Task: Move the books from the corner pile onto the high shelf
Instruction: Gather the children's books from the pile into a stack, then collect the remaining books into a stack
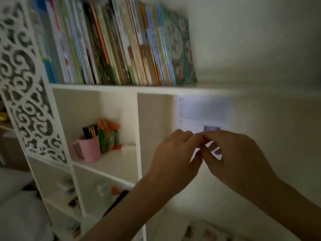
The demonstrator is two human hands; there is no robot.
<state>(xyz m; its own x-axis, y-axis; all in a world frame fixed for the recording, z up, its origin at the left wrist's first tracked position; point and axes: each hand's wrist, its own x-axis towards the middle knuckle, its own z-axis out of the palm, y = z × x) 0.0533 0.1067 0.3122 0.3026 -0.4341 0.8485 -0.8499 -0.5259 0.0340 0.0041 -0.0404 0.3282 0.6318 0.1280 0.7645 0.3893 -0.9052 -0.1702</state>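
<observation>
We look up at the white shelf unit. The high shelf (121, 86) already carries a packed, leaning row of books (111, 44); the rightmost, a teal picture book (178, 47), leans at the row's end, with bare shelf to its right.

Both hands are raised in front of the unit, well below the high shelf. Left hand (173, 159) and right hand (238, 157) meet at the fingertips, fingers curled. Whether they pinch something small between them we cannot tell; blur hides it. Neither holds a book.

The corner pile is not clearly in view; a blurred printed cover (205, 232) at the bottom edge may belong to it.

Judgement: we are between transfers, hands free of books. The next move calls for reaching down to the pile, gripping a book, then lifting it to the gap right of the teal book.
</observation>
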